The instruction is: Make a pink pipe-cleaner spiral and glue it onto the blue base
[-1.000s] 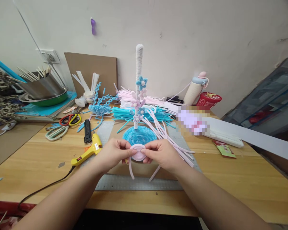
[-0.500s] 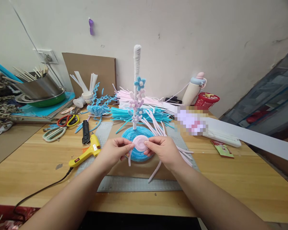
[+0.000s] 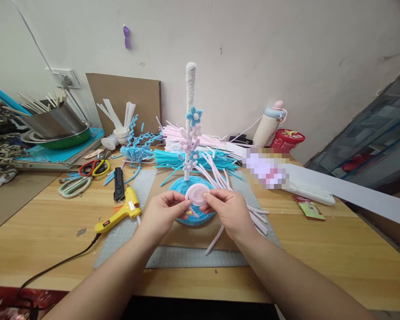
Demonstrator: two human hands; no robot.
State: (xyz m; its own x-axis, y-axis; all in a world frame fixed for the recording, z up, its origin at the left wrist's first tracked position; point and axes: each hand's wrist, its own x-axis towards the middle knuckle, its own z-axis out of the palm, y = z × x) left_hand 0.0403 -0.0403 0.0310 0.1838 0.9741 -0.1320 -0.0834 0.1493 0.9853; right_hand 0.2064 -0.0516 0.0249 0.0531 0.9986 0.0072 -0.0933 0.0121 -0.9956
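Observation:
Between my two hands is a flat pink coil of pipe cleaner (image 3: 197,194), held above a round blue base (image 3: 200,218). My left hand (image 3: 165,211) pinches the coil's left edge, with a short loose pink end by its fingers. On the right edge, the thumb and fingers of my right hand (image 3: 225,209) are closed. Behind the coil a white wrapped post (image 3: 190,89) rises upright from the base, bearing a blue flower (image 3: 194,116) and several pink and blue ones below it.
A yellow glue gun (image 3: 120,213) lies left of my left hand, near a black stapler-like tool (image 3: 119,183) and scissors (image 3: 75,186). Blue pipe cleaners (image 3: 200,161) and pink ones (image 3: 186,134) are piled behind. A cutting mat (image 3: 200,258) and cardboard lie beneath. A bottle (image 3: 266,126) stands back right.
The pink coil has turned and tilted slightly between my fingers, shifting a little up and right. Its loose end, which hung down, now lies across by my left fingers.

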